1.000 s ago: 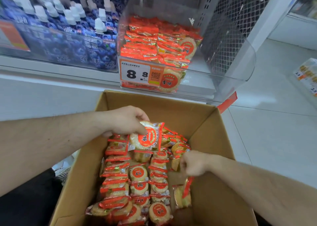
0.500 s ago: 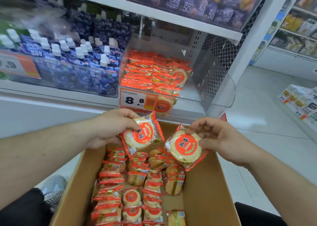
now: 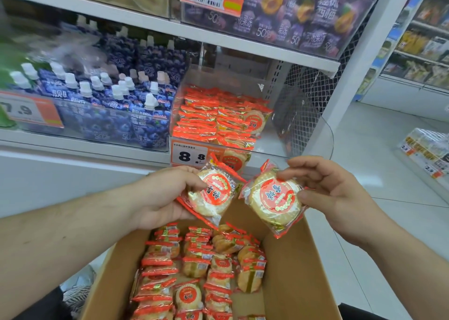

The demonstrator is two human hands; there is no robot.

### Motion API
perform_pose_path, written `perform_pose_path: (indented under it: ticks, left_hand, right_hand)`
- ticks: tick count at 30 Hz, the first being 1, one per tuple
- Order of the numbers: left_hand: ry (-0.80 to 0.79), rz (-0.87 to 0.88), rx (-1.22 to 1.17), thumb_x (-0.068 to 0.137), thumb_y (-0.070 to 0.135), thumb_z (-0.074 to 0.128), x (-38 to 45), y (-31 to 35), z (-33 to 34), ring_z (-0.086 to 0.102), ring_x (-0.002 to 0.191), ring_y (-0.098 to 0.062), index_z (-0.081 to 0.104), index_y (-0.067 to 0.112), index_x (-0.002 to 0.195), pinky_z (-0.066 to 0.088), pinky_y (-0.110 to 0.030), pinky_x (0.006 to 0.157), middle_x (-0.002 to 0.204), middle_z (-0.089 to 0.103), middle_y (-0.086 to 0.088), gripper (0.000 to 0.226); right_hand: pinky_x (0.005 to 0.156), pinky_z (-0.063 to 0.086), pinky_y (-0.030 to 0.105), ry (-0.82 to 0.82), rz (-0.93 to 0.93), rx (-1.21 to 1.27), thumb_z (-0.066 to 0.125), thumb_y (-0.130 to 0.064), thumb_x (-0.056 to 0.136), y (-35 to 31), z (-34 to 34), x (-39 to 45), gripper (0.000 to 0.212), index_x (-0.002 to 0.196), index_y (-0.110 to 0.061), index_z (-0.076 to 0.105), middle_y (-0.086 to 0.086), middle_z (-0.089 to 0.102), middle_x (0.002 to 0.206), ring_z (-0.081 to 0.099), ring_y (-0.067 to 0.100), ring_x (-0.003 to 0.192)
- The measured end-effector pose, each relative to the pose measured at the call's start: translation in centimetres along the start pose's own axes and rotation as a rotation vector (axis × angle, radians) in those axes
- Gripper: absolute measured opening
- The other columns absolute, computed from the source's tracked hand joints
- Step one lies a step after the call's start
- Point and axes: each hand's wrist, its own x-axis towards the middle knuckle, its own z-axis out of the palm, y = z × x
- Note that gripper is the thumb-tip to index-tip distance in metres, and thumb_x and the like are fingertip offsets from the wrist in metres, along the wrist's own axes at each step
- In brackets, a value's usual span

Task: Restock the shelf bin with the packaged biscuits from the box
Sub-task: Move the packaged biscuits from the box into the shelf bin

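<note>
Far left of the hands, blue pouches point(image 3: 116, 105) fill the neighbouring shelf section, well clear of the work.

The left hand point(image 3: 162, 198) grasps one biscuit pack point(image 3: 213, 193), thumb laid over the near edge of its face and fingers curled behind it. The pack is held face-up, tilted, its round label toward the camera.

Below and between both hands sits the box point(image 3: 296, 271), open, with rows of packs still lying in it; restocking appears far from finished.

Straight ahead and above the hands is the bin point(image 3: 303, 135), a clear-walled tray behind the price tag point(image 3: 188, 155). Its left part is stacked with packs; its right part looks bare. That gap lies up and forward of the right hand, so the right hand seems the nearer to it, while the left hand is just below the tag and the full stack.

The right hand point(image 3: 332, 193) pinches a second pack point(image 3: 275, 198) by its right edge between thumb and fingertips, the face tilted toward the left pack. The two packs are just beside each other, almost touching at their inner corners.

Both packs are round and flat, so the coming move likely calls for lifting them over the bin's front wall and laying them flat.
</note>
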Motion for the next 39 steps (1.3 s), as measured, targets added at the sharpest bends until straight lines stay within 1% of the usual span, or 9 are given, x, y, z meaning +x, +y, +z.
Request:
perform_pose_path:
  ticks: [4,9,18,21,23,26,31,34,39]
  left_hand:
    - [-0.057,-0.001,0.03,0.09,-0.002,0.049,0.0,-0.1,0.5,0.068,0.076,-0.031,0.056,0.01,0.085,0.06,-0.046,0.068,0.089,0.068,-0.02,0.015]
    - [-0.152,-0.025,0.128,0.091,-0.002,0.045,0.2,-0.5,1.1,0.07,0.074,-0.031,0.066,0.009,0.097,0.059,-0.046,0.064,0.087,0.072,-0.017,0.024]
    - [-0.325,-0.095,0.2,0.076,0.007,0.047,-0.3,-0.5,2.9,0.065,0.063,-0.033,0.069,0.007,0.087,0.058,-0.044,0.054,0.077,0.069,-0.018,0.024]
    - [-0.283,-0.065,0.231,0.028,0.023,0.091,0.8,-0.5,3.2,0.056,0.076,-0.048,0.067,-0.009,0.072,0.056,-0.057,0.074,0.081,0.057,-0.043,0.06]
    - [-0.429,-0.08,0.343,0.049,0.02,0.09,-0.6,-0.3,3.0,0.064,0.088,-0.04,0.073,0.009,0.09,0.058,-0.045,0.074,0.096,0.069,-0.025,0.046]
    - [-0.495,-0.034,0.323,0.068,0.013,0.08,-2.4,-0.4,1.3,0.07,0.088,-0.026,0.069,0.021,0.097,0.058,-0.044,0.078,0.096,0.074,-0.01,0.032]
    - [-0.202,0.169,-0.019,0.061,0.01,0.073,-1.4,-0.1,2.3,0.07,0.092,-0.032,0.058,0.012,0.117,0.056,-0.049,0.085,0.102,0.073,-0.018,0.059]
    - [-0.151,0.259,-0.2,0.062,0.008,0.071,-1.5,0.2,2.5,0.072,0.088,-0.03,0.056,0.015,0.122,0.059,-0.045,0.076,0.101,0.073,-0.015,0.062]
    - [-0.211,0.221,-0.219,0.066,0.012,0.066,-1.9,0.1,3.2,0.071,0.08,-0.029,0.059,0.015,0.112,0.058,-0.04,0.068,0.096,0.073,-0.015,0.046]
  right_hand:
    - [0.071,0.044,0.036,-0.065,0.026,0.037,0.049,0.004,0.069,-0.9,0.3,0.6,0.065,0.108,-0.046,0.064,0.005,0.073,0.105,0.049,0.047,0.096]
    - [0.057,0.045,0.025,-0.265,0.063,-0.063,0.047,0.004,0.073,-1.6,1.4,1.2,0.059,0.122,-0.028,0.047,-0.007,0.067,0.113,0.042,0.036,0.072]
    - [0.066,0.042,0.037,-0.563,0.102,-0.279,0.047,0.004,0.075,-3.6,2.8,1.5,0.054,0.119,-0.028,0.041,-0.011,0.06,0.115,0.044,0.035,0.08]
    - [0.06,0.036,0.015,-0.451,0.037,-0.498,0.049,-0.007,0.067,-3.2,4.1,1.0,0.059,0.119,-0.033,0.043,-0.015,0.06,0.097,0.043,0.006,0.062]
    - [0.06,0.038,0.013,-0.387,-0.043,-0.606,0.056,-0.009,0.068,-3.1,4.8,0.9,0.065,0.118,-0.047,0.041,-0.022,0.059,0.094,0.047,0.004,0.061]
    - [0.068,0.047,0.017,-0.331,-0.052,-0.545,0.065,0.0,0.082,-3.2,4.6,1.7,0.073,0.132,-0.046,0.037,-0.018,0.051,0.126,0.06,0.007,0.075]
    - [0.069,0.047,0.028,0.349,0.088,-0.229,0.078,-0.021,0.077,-2.2,4.8,2.3,0.033,0.101,-0.029,0.058,-0.006,0.064,0.097,0.058,0.011,0.069]
    - [0.053,0.044,0.028,0.285,0.323,-0.029,0.079,-0.029,0.076,-1.8,5.7,1.6,0.04,0.106,-0.017,0.055,0.004,0.068,0.082,0.062,0.013,0.06]
    - [0.043,0.041,0.018,0.258,0.268,0.016,0.075,-0.008,0.081,-1.3,6.8,1.7,0.02,0.092,-0.013,0.059,0.002,0.064,0.062,0.058,0.012,0.046]
